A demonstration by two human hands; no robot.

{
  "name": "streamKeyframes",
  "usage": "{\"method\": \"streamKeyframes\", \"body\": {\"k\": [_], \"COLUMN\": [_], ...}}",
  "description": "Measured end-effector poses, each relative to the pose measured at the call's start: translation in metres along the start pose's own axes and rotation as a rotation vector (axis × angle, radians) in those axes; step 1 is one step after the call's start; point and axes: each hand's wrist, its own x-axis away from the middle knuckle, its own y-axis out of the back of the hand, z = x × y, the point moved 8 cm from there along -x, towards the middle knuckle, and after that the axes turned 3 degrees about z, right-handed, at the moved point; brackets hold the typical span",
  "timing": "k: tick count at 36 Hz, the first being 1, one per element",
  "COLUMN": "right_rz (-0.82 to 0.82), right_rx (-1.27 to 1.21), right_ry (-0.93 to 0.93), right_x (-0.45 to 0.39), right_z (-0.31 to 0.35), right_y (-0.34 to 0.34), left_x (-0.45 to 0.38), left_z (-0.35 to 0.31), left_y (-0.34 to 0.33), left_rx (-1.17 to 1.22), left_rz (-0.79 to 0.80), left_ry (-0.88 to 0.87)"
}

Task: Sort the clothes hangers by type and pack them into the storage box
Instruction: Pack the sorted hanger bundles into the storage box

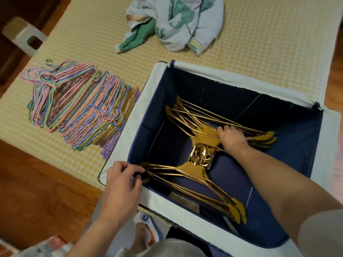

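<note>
A navy fabric storage box [289, 138] with white folded-out flaps stands open on the bed. Two bundles of gold hangers lie inside it, hooks meeting in the middle: a far bundle [196, 117] and a near bundle [193, 175]. My right hand [232, 138] reaches into the box and rests on the far bundle, fingers curled over its bars. My left hand [120, 180] grips the box's near-left rim, where the near bundle's ends touch it. A pile of pink, blue and green wire hangers [74, 104] lies on the bed left of the box, with some gold ones beneath.
Crumpled white and green bedding [174, 23] sits at the far side of the yellow checked mattress [250, 52]. A grey stool [24, 36] stands at the upper left on the wooden floor [37, 191]. Purple hangers [109, 147] poke out beside the box.
</note>
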Motion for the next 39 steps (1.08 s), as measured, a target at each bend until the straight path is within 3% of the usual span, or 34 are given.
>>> {"method": "streamKeyframes", "body": {"k": [16,21,30,39], "right_rz": [-0.058,-0.069,-0.199,-0.428], "right_rx": [-0.007,-0.115,-0.441,-0.609], "right_ry": [-0.017,-0.038,-0.063,0.078], "right_x": [0.017,0.039,0.102,0.125], "right_z": [0.025,0.034,0.051,0.147], "right_y": [0.0,0.021,0.108,0.252], "left_x": [0.001,0.001,0.018,0.01], "left_z": [0.0,0.001,0.039,0.116], "left_y": [0.0,0.011,0.079,0.131], "left_rx": [-0.031,0.109,0.419,0.68], "left_rz": [0.05,0.1,0.001,0.02], "left_ry": [-0.059,-0.086,-0.037,0.196]}}
